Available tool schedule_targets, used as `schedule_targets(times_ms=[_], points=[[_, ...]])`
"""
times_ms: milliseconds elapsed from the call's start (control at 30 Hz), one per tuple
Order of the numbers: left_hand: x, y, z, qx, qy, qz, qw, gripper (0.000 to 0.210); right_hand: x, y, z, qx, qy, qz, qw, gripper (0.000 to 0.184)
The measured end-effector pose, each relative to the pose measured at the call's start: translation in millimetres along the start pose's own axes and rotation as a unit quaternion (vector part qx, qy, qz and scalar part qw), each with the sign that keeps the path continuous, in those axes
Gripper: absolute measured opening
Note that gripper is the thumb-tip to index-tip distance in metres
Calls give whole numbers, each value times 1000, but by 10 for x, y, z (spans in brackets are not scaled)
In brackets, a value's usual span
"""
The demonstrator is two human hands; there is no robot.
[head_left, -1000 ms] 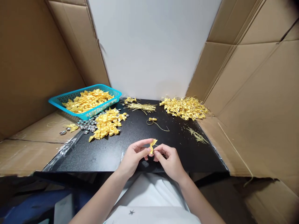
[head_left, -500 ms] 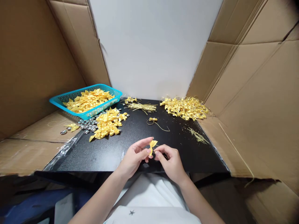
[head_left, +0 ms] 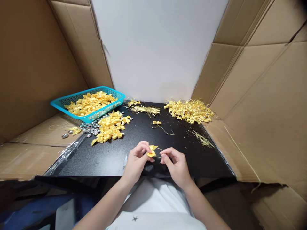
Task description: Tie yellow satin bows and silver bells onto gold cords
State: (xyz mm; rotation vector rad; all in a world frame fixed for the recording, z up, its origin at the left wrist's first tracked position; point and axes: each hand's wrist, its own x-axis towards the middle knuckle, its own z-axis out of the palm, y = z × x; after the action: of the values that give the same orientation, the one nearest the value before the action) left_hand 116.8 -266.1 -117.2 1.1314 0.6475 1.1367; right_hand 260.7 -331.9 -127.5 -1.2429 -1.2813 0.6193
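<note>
My left hand [head_left: 136, 161] pinches a small yellow ribbon bow [head_left: 152, 151] just above the near edge of the black table [head_left: 144, 134]. My right hand [head_left: 176, 166] sits close beside it, fingertips closed on a thin gold string [head_left: 157, 157] that runs to the bow. A loose bow with a gold string [head_left: 158, 124] lies on the table beyond my hands.
A teal basket [head_left: 87, 103] full of yellow bows stands at the back left, with a pile of bows [head_left: 110, 127] and silver beads [head_left: 90, 128] beside it. Gold strings [head_left: 145, 109] lie at the back centre, a heap of finished bows [head_left: 190, 111] back right. Cardboard walls enclose both sides.
The bow has tipped from upright to nearly flat in my left fingers. My right hand has drawn slightly apart to the right, with the string now showing between the hands.
</note>
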Motion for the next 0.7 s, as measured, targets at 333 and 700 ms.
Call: schedule_targets(times_ms=[333,700], points=[[-13,34,35,28,-34,-72,996,10,3,12,8,16,-10,12,1000,15],[35,-45,-61,-13,-35,-125,991,32,7,-38,4,-23,-22,-10,999,15]])
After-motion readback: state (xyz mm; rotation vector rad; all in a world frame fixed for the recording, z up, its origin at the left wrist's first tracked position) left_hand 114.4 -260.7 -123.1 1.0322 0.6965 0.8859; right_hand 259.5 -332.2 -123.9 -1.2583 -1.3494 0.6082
